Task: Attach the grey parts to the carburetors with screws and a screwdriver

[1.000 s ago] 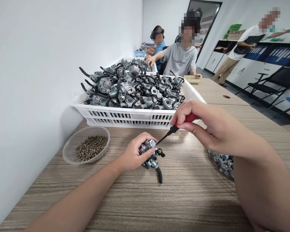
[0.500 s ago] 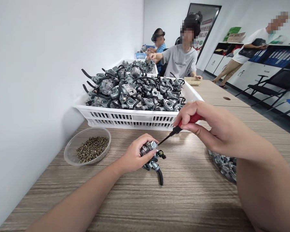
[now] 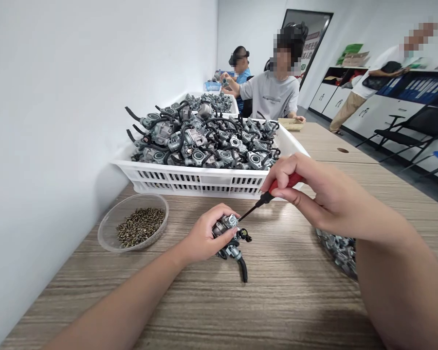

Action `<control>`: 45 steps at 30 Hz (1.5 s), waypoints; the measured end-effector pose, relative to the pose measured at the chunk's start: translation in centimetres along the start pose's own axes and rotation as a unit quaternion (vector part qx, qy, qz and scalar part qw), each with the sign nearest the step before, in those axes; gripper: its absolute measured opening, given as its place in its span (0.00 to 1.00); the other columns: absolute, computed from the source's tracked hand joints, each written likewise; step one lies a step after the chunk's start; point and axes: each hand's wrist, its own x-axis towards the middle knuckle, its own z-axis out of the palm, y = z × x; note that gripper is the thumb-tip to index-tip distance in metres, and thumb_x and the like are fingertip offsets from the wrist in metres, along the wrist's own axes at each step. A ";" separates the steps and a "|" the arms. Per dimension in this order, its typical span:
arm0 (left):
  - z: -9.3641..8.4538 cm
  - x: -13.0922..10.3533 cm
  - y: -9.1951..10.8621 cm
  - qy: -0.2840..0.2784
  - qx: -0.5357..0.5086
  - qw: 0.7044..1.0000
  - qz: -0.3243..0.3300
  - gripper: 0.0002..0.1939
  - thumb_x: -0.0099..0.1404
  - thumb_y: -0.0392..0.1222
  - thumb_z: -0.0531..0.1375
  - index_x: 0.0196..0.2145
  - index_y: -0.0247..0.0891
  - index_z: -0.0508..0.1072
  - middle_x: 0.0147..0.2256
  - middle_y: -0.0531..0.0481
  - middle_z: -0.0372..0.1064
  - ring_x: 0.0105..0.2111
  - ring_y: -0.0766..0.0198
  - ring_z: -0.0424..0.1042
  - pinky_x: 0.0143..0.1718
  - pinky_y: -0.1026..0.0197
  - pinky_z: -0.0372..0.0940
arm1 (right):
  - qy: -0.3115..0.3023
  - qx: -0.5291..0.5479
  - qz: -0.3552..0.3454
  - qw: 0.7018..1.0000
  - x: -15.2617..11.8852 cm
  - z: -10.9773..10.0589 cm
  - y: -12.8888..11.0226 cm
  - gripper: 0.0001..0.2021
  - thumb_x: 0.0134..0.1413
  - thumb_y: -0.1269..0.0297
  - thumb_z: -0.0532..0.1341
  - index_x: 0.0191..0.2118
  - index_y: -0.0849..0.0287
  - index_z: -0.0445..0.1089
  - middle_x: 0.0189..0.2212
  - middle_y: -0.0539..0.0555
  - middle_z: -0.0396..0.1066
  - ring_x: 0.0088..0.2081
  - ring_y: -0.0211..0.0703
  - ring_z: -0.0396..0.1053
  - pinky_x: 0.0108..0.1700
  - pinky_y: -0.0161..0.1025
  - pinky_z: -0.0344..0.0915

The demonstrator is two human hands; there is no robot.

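Observation:
My left hand [image 3: 208, 234] is wrapped round a metal carburetor [image 3: 231, 222] with a short black hose, holding it on the wooden table [image 3: 211, 311]. Pinched in my right hand [image 3: 295, 187] is a screwdriver [image 3: 266, 197] with a red and black handle. Its shaft slants down to the left, and the tip meets the upper right side of the carburetor; the exact contact point is too small to make out. A clear round tub [image 3: 105, 233] of small brass-coloured screws [image 3: 140, 227] stands left of my left hand.
Behind my hands a white basket [image 3: 204, 179] is heaped with carburetors [image 3: 204, 136]. Metal parts [image 3: 337, 250] lie partly hidden under my right forearm. A seated person [image 3: 273, 95] has a hand by a small tan tray [image 3: 292, 124]. Another person sits farther back; one stands at right.
Both my hands, the carburetor and the screwdriver hold nearly the same pose. The seated person's raised hand has moved up and left, with a small part in it. The view has shifted slightly.

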 end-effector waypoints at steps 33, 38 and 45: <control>0.0 0.0 0.4 0.002 0.001 1.000 -0.001 0.10 0.76 0.41 0.66 0.53 0.40 0.78 0.48 0.44 0.77 0.47 0.55 0.77 0.53 0.54 0.71 | -0.024 -0.035 0.041 0.998 -0.3 0.4 -0.4 0.05 0.77 0.61 0.61 0.48 0.51 0.63 0.47 0.56 0.78 0.43 0.50 0.74 0.43 0.49 0.71; 0.1 0.0 0.4 0.005 0.007 1.000 -0.002 0.11 0.75 0.40 0.66 0.53 0.40 0.78 0.48 0.44 0.77 0.48 0.55 0.77 0.54 0.54 0.71 | -0.047 -0.031 0.011 0.998 -0.6 -0.2 -1.7 0.10 0.73 0.66 0.63 0.56 0.51 0.67 0.54 0.62 0.75 0.50 0.58 0.75 0.49 0.54 0.75; 0.2 0.0 0.3 0.011 0.027 1.000 0.007 0.12 0.74 0.39 0.66 0.54 0.40 0.78 0.49 0.43 0.78 0.49 0.54 0.78 0.55 0.52 0.72 | 0.020 -0.167 0.000 0.986 -0.3 0.2 -1.9 0.06 0.75 0.55 0.63 0.46 0.49 0.73 0.39 0.55 0.79 0.35 0.52 0.74 0.34 0.46 0.65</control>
